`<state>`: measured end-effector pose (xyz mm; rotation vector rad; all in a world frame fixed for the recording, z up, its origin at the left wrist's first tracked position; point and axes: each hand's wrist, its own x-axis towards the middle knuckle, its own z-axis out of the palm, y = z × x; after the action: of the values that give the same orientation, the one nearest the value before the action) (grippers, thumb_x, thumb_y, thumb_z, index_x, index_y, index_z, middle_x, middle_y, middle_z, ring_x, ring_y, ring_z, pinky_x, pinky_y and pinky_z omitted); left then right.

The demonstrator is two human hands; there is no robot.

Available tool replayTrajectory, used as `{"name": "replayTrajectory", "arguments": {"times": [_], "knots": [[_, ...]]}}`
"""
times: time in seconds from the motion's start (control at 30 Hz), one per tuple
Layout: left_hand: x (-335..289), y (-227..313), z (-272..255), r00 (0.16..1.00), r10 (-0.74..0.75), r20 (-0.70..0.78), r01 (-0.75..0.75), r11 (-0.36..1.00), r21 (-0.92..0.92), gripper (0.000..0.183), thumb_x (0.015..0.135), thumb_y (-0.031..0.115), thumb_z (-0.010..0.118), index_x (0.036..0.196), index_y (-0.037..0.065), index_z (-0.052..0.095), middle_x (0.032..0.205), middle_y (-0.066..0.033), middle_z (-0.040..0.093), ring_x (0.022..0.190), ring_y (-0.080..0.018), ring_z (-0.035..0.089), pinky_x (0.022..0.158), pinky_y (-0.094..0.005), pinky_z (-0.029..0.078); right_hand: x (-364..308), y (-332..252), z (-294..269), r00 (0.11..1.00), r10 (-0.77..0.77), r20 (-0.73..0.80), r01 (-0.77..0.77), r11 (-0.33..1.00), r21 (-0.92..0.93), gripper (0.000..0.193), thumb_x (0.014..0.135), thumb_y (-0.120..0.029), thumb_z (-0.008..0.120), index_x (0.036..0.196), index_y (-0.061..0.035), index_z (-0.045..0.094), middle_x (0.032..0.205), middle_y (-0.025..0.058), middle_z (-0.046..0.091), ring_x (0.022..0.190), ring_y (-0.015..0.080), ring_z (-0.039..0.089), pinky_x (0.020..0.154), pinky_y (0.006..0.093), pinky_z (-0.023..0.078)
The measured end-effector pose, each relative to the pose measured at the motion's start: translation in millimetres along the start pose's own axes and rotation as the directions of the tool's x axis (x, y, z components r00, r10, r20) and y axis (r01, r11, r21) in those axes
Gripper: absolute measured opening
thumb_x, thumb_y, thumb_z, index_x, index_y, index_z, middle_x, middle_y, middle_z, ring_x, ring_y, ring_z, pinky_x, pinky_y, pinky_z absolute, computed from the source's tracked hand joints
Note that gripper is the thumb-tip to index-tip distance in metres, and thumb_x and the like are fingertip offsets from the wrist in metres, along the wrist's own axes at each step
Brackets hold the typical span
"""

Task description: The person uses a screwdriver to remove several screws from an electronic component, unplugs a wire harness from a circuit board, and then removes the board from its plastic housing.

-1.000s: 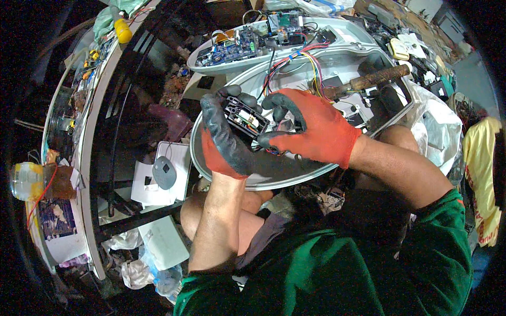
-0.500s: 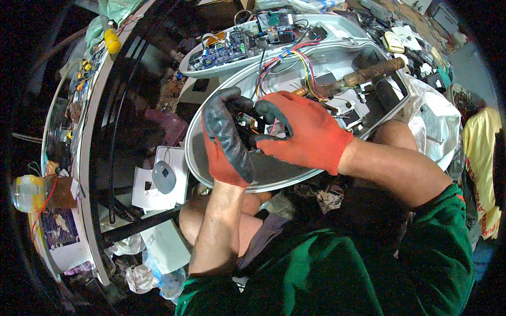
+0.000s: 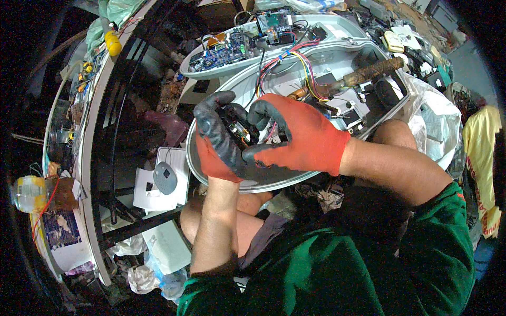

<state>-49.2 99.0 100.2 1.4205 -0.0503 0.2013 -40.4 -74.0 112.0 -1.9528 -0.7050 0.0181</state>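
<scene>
Both my hands wear orange gloves with dark grey palms and meet over the near left part of an open grey plastic housing (image 3: 263,184). My left hand (image 3: 217,139) curls around a small black electronic part with thin coloured wires (image 3: 241,130). From the other side my right hand (image 3: 295,129) closes its thumb and fingers on the same part, its fingertips partly hiding it. In the housing behind them lie a bundle of coloured wires (image 3: 311,73), a soldering iron with a brown wrapped handle (image 3: 374,72) and a black oval piece (image 3: 389,92).
The housing's other half (image 3: 337,27) lies beyond, holding circuit boards (image 3: 224,52). To the left stands a dark metal frame with a pale-edged shelf (image 3: 87,158) of tools. A round grey device (image 3: 164,178) rests on a white piece nearby. Plastic bags (image 3: 435,121) and scattered parts crowd the right.
Both hands have shifted slightly left with the small electronic part, which shows a little more between them. My left hand's fingers have curled further over it.
</scene>
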Motion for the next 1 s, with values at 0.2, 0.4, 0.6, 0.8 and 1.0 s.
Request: {"name": "replayTrajectory", "arguments": {"times": [0.2,0.4,0.6,0.8,1.0], "knots": [[-1,6,-1,0.958,-0.281,0.061,0.282,0.876,-0.391,0.067,0.094,0.067,0.038,0.117,0.006,0.056,0.093,-0.0062,0.063,0.075,-0.0161,0.062,0.066,-0.0304,0.054,2,-13,-14,0.993,-0.069,0.101,0.088,0.976,-0.201,0.094,0.063,-0.033,0.084,0.143,-0.0107,0.038,0.125,0.0240,0.051,0.105,0.0431,0.059,0.088,0.0460,0.050],[-3,13,7,0.945,-0.296,0.139,0.324,0.899,-0.294,0.071,0.092,0.069,0.038,0.116,0.005,0.057,0.097,-0.0077,0.064,0.081,-0.0167,0.064,0.068,-0.0318,0.057,-1,-5,-21,0.982,-0.095,0.164,0.148,0.926,-0.347,0.095,0.060,-0.032,0.085,0.142,-0.0177,0.040,0.124,0.0230,0.050,0.103,0.0430,0.059,0.086,0.0463,0.052],[-1,1,-12,0.925,-0.271,0.266,0.322,0.932,-0.169,0.064,0.094,0.063,0.043,0.122,0.007,0.055,0.101,-0.0078,0.064,0.088,-0.0199,0.065,0.071,-0.0364,0.059,3,-12,-25,0.981,-0.070,0.182,0.115,0.961,-0.250,0.089,0.062,-0.031,0.084,0.139,-0.0153,0.042,0.123,0.0218,0.051,0.105,0.0421,0.058,0.087,0.0465,0.051],[-4,14,2,0.910,-0.377,0.170,0.411,0.873,-0.263,0.068,0.093,0.064,0.044,0.120,0.002,0.055,0.103,-0.0119,0.065,0.091,-0.0203,0.064,0.076,-0.0367,0.057,4,-5,-25,0.976,-0.199,0.090,0.208,0.972,-0.105,0.077,0.069,-0.030,0.080,0.134,-0.0071,0.046,0.114,0.0193,0.058,0.102,0.0349,0.062,0.086,0.0424,0.051],[3,10,-7,0.898,-0.403,0.179,0.440,0.842,-0.311,0.063,0.093,0.060,0.049,0.117,0.002,0.057,0.093,-0.0095,0.067,0.073,-0.0187,0.066,0.065,-0.0323,0.058,14,0,-39,0.991,0.038,0.126,-0.065,0.974,0.215,0.033,0.085,-0.021,0.063,0.111,-0.0008,0.061,0.089,0.0148,0.066,0.083,0.0217,0.064,0.078,0.0353,0.051]]}}
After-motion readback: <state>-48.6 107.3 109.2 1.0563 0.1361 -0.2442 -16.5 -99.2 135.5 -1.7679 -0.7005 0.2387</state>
